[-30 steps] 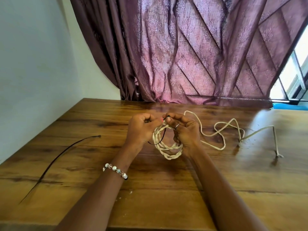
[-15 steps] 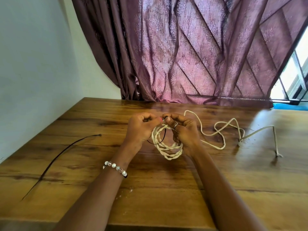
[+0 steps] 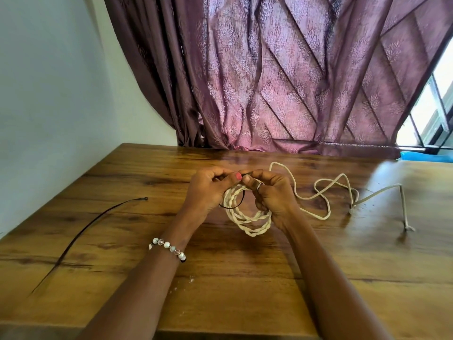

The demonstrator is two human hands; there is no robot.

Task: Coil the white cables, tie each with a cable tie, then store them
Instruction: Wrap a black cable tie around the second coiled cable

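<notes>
A coiled white cable (image 3: pixel 247 218) hangs between my hands just above the wooden table (image 3: pixel 220 278). A thin black cable tie (image 3: pixel 234 206) loops round the coil's left side. My left hand (image 3: pixel 208 190) pinches the tie at the top of the coil. My right hand (image 3: pixel 272 192) grips the coil's right side, its fingertips meeting the left thumb on the tie. A second white cable (image 3: pixel 326 195) lies loose and uncoiled on the table to the right.
Another black cable tie (image 3: pixel 90 224) lies stretched out on the table's left part. A purple curtain (image 3: pixel 269 82) hangs behind the table's far edge. A white wall stands to the left, a window at the far right.
Both hands stay at the top of the coil, working the tie with small finger movements. The loose cable and spare tie have not moved.
</notes>
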